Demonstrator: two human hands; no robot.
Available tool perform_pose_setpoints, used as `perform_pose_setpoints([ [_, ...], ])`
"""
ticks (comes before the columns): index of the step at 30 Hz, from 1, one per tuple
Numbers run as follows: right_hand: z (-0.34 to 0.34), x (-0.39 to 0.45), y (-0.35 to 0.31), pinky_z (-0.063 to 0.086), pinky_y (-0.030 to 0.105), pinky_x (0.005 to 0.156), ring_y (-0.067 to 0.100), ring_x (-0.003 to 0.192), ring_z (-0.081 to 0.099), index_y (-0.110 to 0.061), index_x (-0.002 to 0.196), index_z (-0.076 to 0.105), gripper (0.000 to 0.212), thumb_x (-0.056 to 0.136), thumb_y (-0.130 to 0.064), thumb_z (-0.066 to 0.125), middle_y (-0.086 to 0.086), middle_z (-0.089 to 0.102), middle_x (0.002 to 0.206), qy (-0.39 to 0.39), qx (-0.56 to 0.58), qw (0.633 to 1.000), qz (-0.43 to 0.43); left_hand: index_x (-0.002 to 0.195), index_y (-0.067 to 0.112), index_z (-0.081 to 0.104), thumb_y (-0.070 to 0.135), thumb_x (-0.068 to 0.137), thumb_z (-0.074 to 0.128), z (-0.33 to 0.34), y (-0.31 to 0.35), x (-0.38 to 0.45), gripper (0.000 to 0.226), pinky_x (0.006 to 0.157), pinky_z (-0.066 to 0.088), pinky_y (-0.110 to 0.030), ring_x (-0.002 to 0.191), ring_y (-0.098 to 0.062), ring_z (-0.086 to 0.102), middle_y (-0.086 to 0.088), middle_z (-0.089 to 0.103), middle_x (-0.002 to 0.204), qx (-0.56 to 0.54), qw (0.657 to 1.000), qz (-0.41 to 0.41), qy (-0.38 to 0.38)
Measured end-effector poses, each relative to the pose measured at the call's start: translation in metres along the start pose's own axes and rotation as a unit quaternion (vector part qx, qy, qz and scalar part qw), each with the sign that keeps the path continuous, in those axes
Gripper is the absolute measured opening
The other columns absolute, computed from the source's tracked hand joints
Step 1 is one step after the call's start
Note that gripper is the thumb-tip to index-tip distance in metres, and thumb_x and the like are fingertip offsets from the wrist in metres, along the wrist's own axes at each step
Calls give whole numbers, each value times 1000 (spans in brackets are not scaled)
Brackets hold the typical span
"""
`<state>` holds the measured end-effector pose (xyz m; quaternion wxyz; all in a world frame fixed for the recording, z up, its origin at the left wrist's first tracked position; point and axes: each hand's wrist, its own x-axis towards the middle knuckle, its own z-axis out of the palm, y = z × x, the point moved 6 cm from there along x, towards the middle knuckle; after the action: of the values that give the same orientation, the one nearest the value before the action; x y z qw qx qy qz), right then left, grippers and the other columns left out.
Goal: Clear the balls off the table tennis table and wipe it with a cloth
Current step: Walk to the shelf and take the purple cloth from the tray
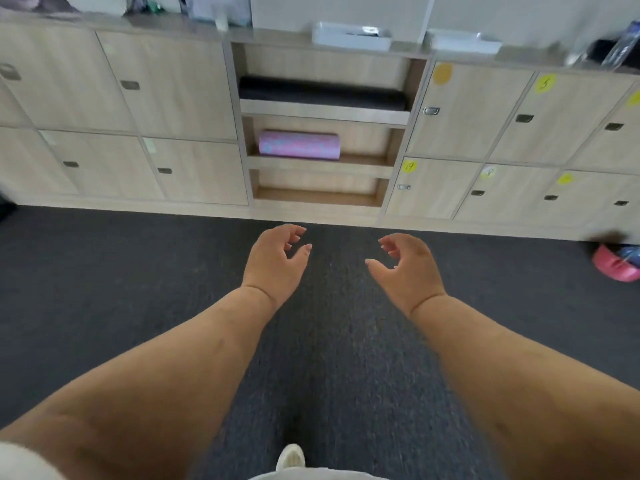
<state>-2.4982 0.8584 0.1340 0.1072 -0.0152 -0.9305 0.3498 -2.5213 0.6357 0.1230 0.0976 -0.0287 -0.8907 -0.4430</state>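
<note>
Both my arms reach forward over dark carpet. My left hand (275,259) hangs with loosely curled fingers and holds nothing. My right hand (408,268) is the same, fingers relaxed and empty, a short gap to the right of the left one. No table tennis table, ball or cloth is in view.
A low wall of wooden lockers (138,109) runs across ahead, with open shelves in the middle holding a black roll (322,93) and a pink foam roller (299,144). White trays (349,38) sit on top. A pink object (614,266) lies on the carpet (104,271) at right.
</note>
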Motion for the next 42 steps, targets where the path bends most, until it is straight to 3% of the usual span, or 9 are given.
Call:
perform_pose_setpoints([
  [5, 9, 100, 1, 48, 30, 95, 13, 102, 53, -17, 114, 58, 35, 85, -33, 70, -1, 58, 113, 24, 2, 1000, 10, 122, 21, 58, 29, 92, 61, 18, 5, 112, 31, 94, 52, -32, 96, -12, 56, 5, 58, 108, -1, 1000, 17, -17],
  [10, 36, 203, 25, 45, 29, 98, 15, 108, 53, -17, 119, 57, 37, 88, -34, 67, 0, 57, 118, -8, -27, 1000, 7, 124, 22, 56, 30, 91, 62, 51, -12, 206, 34, 96, 50, -30, 99, -11, 55, 8, 54, 108, 9, 999, 21, -37],
  [20, 57, 468, 59, 38, 26, 94, 21, 107, 54, -12, 114, 64, 36, 80, -21, 69, 2, 60, 111, 9, 15, 1000, 2, 120, 19, 60, 31, 91, 62, 100, -13, 450, 32, 98, 48, -38, 101, -15, 54, 8, 54, 104, 60, 998, 21, 11],
  [24, 55, 550, 58, 45, 35, 93, 20, 105, 55, -14, 114, 64, 36, 81, -26, 70, 2, 62, 112, 24, 24, 999, -1, 119, 20, 60, 34, 90, 63, 114, -12, 521, 32, 98, 50, -38, 101, -14, 56, 7, 58, 107, 33, 999, 7, 28],
  [28, 66, 622, 58, 44, 30, 90, 17, 102, 54, -15, 111, 64, 39, 77, -34, 63, 0, 62, 107, 34, 69, 997, 16, 123, 19, 59, 29, 91, 62, 130, -16, 592, 33, 98, 49, -38, 103, -14, 54, 7, 54, 108, 24, 1000, 11, 17],
  [32, 81, 698, 61, 44, 28, 91, 17, 103, 55, -12, 114, 63, 34, 81, -20, 69, -1, 59, 107, 63, 75, 995, 3, 122, 15, 59, 28, 92, 61, 151, -18, 676, 33, 98, 49, -41, 103, -18, 55, 1, 57, 111, 14, 999, 41, 19],
  [39, 82, 831, 62, 49, 37, 94, 16, 102, 55, -14, 111, 63, 31, 82, -21, 72, 0, 61, 107, 124, 94, 988, 13, 117, 15, 64, 22, 88, 66, 159, -2, 829, 30, 90, 49, -30, 91, -11, 53, 5, 56, 101, -14, 993, 111, 32],
  [42, 74, 866, 55, 50, 31, 92, 15, 102, 56, -21, 109, 60, 27, 84, -23, 71, -2, 61, 108, 147, 124, 981, 10, 114, 15, 64, 23, 89, 65, 157, 21, 869, 27, 85, 46, -19, 90, -10, 53, 9, 56, 99, -7, 986, 163, 33],
])
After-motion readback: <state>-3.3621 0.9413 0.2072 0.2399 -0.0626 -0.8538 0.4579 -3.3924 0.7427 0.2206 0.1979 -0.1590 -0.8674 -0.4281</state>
